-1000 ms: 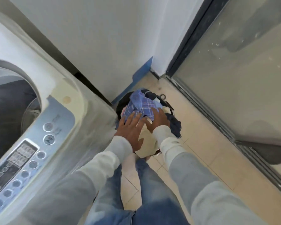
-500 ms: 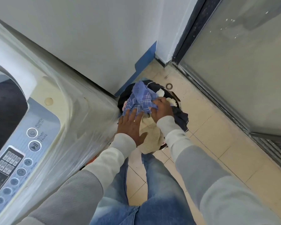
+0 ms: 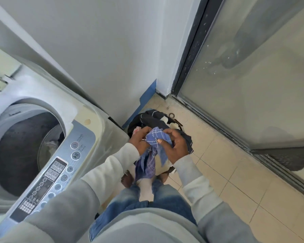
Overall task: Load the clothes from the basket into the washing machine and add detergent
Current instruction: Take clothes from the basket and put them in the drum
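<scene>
Basket (image 3: 186, 135) right of washing machine (image 3: 42, 137)

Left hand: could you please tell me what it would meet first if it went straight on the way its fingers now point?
The left hand points across the blue checked cloth it grips, so it would probably meet the right hand first, though depth is unclear.

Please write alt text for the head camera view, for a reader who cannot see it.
A person's left hand and right hand hold a blue checked cloth above a dark laundry basket on the tiled floor. An open top-loading washing machine stands to the left.
</scene>
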